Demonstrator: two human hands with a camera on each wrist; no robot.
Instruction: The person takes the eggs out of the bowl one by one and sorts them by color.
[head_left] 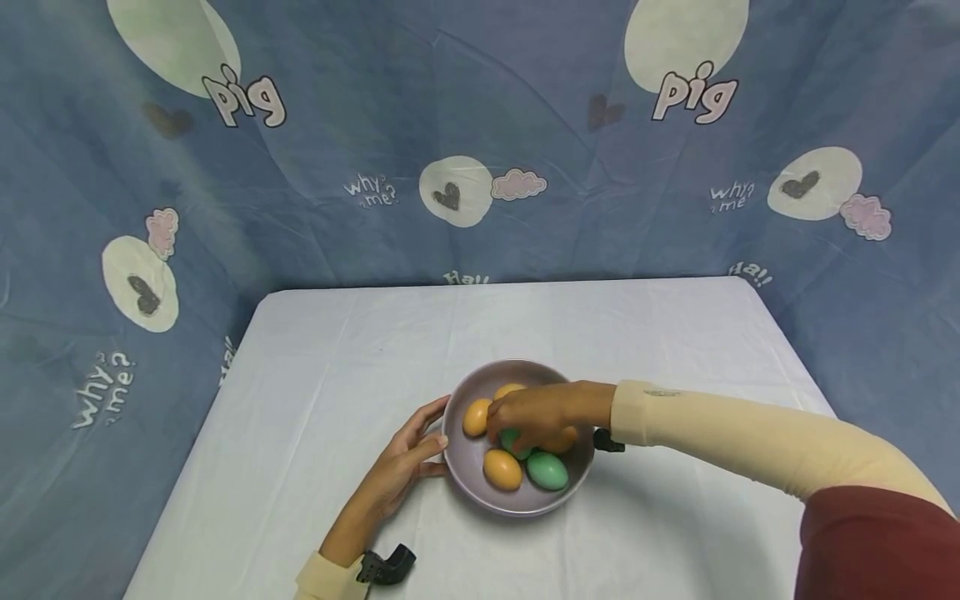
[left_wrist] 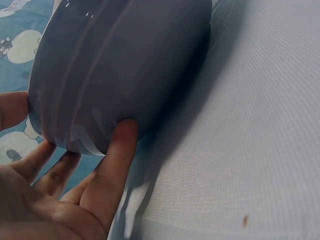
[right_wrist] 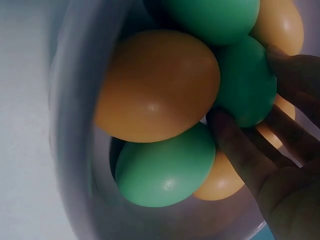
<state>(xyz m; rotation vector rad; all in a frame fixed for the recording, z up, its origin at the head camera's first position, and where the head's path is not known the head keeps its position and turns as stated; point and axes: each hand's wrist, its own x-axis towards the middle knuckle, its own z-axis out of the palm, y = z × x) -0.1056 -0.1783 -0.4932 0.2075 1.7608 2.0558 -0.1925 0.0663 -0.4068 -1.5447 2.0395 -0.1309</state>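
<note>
A mauve bowl [head_left: 468, 487] on the white-covered table holds several orange and green eggs. My right hand [head_left: 528, 417] reaches into it and pinches a green egg [right_wrist: 247, 82] between thumb and fingers, among the others. Close by lie an orange egg [right_wrist: 160, 85] and another green egg [right_wrist: 165, 167]. At the bowl's left side, my left hand [head_left: 405, 462] touches the outer wall [left_wrist: 120, 65] with spread, fairly straight fingers [left_wrist: 107, 180], its thumb at the rim. In the head view the right hand hides part of the eggs.
White cloth covers the table [head_left: 360, 350] around the bowl. Behind it and at the sides hangs a blue printed curtain [head_left: 570, 225]. A black wrist strap [head_left: 386, 567] sits on the left wrist.
</note>
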